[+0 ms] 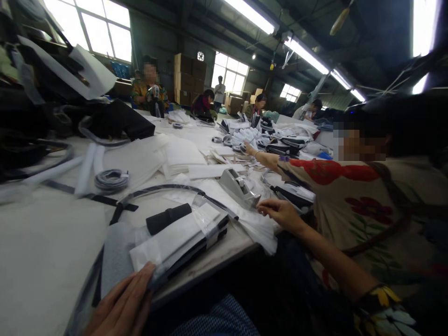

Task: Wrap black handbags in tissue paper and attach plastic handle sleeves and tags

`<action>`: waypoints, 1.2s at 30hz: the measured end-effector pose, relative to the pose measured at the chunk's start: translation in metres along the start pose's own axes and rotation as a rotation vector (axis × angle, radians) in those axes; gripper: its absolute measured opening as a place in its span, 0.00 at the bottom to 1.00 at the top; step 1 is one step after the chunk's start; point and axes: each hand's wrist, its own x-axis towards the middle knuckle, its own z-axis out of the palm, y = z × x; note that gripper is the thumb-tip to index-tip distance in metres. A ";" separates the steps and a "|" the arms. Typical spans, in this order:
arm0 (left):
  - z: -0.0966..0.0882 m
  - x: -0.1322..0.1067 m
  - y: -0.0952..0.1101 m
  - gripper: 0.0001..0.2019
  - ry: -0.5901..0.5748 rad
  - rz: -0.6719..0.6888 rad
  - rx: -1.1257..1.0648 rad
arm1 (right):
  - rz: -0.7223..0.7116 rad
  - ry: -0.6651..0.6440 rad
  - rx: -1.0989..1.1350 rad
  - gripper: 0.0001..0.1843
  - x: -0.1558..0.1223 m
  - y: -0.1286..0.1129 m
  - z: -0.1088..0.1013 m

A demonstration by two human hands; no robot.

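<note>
My left hand lies flat at the table's near edge, fingers stretched out, their tips on the corner of a flat black item wrapped in white foam sheet and clear plastic. A black cylinder rests just behind that package. My right hand, on an arm with a flowered sleeve, reaches left to the front end of a grey tape dispenser. Its fingers are drawn together at the dispenser's tip; what they pinch is too small to see. Thin clear bags lie under that hand.
A co-worker in a red-flowered cream shirt sits close on my right, one hand far out on the table. White foam sheets, a cable coil, black hoops and wrapped goods cover the long table. Other people sit at its far end.
</note>
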 end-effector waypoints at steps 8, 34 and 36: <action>-0.022 0.033 0.036 0.20 -0.104 -0.248 0.062 | -0.685 -0.544 -0.169 0.21 -0.001 -0.135 0.069; -0.012 0.017 0.043 0.21 -0.066 -0.337 -0.048 | -0.875 -1.388 -0.565 0.29 0.084 -0.234 0.229; -0.012 0.018 0.044 0.20 -0.068 -0.336 -0.048 | -0.874 -1.366 -0.592 0.28 0.084 -0.233 0.231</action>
